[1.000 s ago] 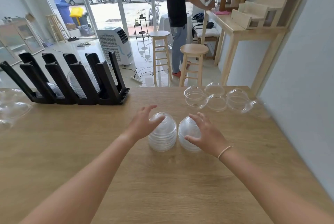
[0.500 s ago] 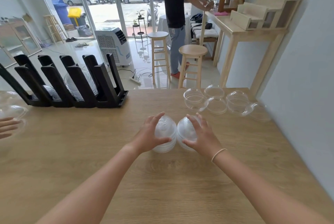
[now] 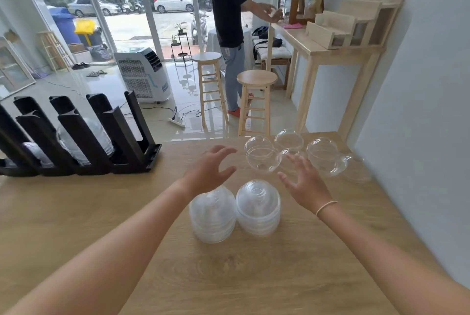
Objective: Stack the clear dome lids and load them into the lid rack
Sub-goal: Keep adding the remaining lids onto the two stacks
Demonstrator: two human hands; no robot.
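Two stacks of clear dome lids stand side by side on the wooden table, the left stack (image 3: 213, 214) and the right stack (image 3: 258, 206). My left hand (image 3: 208, 168) hovers past them with fingers spread, holding nothing. My right hand (image 3: 302, 180) is likewise open, just right of the stacks. Between and beyond my hands lie several loose dome lids (image 3: 264, 159) near the table's far edge. The black lid rack (image 3: 84, 136) stands at the far left, with stacked lids (image 3: 81, 140) in one of its slots.
The wooden table (image 3: 101, 213) ends at a white wall on the right. Beyond its far edge stand two wooden stools (image 3: 256, 101), a portable air cooler (image 3: 142, 73) and a person in a black shirt (image 3: 229, 24) at a side counter.
Both hands have let go of the two lid stacks and moved forward toward the loose lids, fingers spreading. The stacks remain on the table, now nearer to me in view.
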